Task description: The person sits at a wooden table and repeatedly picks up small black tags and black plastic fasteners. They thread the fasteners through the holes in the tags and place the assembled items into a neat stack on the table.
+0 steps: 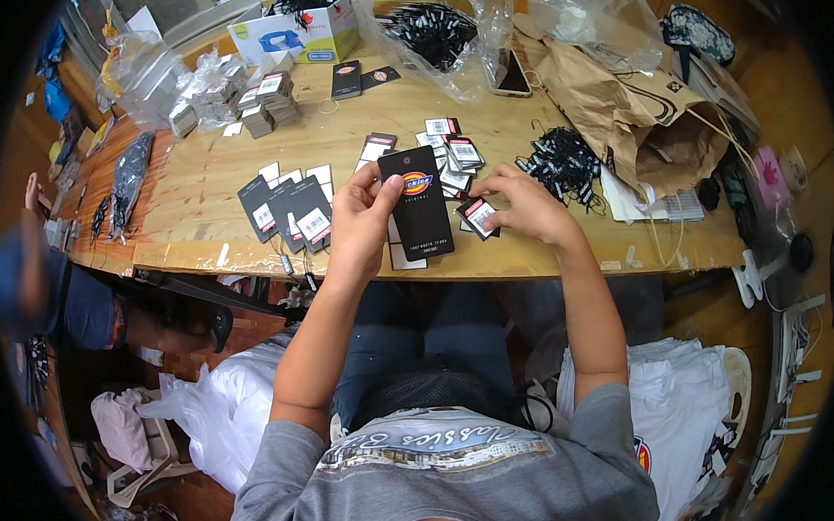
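Observation:
My left hand (363, 217) pinches a large black hang tag (418, 219) with a colourful logo, its thumb on the front face. White-faced pieces show partly beneath it. Just right of it, my right hand (527, 205) has its thumb and fingers on a small black-edged barcode tag (478, 217) at the table's near side. Behind the two hands lies a loose pile of small barcode tags (459, 152). On the left, several black hang tags with barcode labels (288, 208) lie fanned out, strings hanging over the front edge.
Black tag strings (563, 165) lie heaped right of the pile, beside a brown paper bag (638, 107). At the back stand stacked tags (271, 99), a box (296, 36), a clear bag of strings (434, 36) and a phone (513, 75). White shirts (678, 407) sit at lower right; another person (76, 294) is left.

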The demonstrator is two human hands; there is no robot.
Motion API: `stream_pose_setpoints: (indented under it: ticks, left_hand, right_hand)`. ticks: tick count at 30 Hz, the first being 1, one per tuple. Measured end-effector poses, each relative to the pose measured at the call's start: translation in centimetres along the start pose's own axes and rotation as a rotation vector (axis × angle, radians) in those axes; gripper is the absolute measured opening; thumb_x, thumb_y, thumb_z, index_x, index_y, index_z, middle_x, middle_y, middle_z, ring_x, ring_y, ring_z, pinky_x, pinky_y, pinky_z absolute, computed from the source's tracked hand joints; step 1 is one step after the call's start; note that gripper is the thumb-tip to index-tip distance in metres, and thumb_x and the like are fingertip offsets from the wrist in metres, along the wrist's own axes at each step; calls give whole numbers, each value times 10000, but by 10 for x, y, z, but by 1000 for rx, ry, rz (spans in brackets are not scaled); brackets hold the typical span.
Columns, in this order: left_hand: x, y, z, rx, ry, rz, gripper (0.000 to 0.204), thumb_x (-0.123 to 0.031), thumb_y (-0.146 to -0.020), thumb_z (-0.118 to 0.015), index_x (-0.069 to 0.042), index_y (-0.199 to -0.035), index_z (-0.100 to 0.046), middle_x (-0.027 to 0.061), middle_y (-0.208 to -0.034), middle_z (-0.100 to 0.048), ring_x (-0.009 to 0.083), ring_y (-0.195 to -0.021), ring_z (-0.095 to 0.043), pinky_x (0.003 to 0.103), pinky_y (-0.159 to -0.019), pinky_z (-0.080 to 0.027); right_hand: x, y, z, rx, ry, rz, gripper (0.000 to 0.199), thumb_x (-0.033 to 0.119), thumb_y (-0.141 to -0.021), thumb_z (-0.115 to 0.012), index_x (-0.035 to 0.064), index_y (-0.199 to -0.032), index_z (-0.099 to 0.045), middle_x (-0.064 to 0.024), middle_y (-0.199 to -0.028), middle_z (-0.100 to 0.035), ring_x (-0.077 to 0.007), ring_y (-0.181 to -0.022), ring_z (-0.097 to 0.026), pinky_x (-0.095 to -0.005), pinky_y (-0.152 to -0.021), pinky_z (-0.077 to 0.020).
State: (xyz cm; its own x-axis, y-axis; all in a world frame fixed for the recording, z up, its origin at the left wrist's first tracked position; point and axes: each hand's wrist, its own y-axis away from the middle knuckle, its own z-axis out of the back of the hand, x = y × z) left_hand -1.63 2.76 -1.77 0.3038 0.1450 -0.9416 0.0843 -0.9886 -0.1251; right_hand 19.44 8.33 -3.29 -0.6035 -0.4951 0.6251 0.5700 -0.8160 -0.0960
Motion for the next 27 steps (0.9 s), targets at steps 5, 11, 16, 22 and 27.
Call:
stream_pose_setpoints:
  ticks: [5, 11, 16, 22, 27]
  left_hand:
    - [0, 7, 0, -57, 38, 8, 111, -53, -811, -494, 33, -881, -498, 22, -750, -559, 24, -674, -483, 152, -588, -380]
    - [2, 10, -1, -66, -84, -36, 117, -54, -817, -485, 38, -888, -499, 24, -749, -565, 25, -663, -486, 158, -584, -385]
    - [10, 14, 0, -64, -174, -78, 157, -91, -812, -508, 42, -896, -511, 38, -770, -575, 38, -675, -507, 157, -607, -398]
    - [15, 33, -16, -1, -45, -47, 195, -42, -792, -520, 54, -962, -509, 56, -848, -582, 62, -737, -523, 183, -669, -417]
    - [16, 34, -6, -6, -37, 14, 177, -19, -786, -525, 51, -947, -505, 53, -808, -587, 49, -703, -532, 172, -630, -433]
  right_hand:
    - [18, -5, 6, -45, -150, -189, 284, -20, -539, -671, 6, -777, -518, -67, -695, -535, -182, -640, -530, -263, -597, -430]
    - [12, -5, 9, -209, -401, -139, 167, -72, -622, -605, -9, -739, -504, -37, -605, -517, -81, -554, -501, -239, -473, -400]
    - [24, -5, 6, -302, -318, -165, 169, -29, -620, -634, 6, -739, -519, -59, -704, -512, -97, -539, -505, -225, -501, -435]
    - [72, 1, -15, -422, -339, 138, 175, 26, -620, -656, -2, -740, -532, -46, -703, -535, -116, -595, -521, -223, -543, -421]
    - [34, -15, 13, -512, -182, -32, 115, 81, -721, -572, -3, -799, -587, -83, -749, -595, -149, -662, -555, -247, -614, -424]
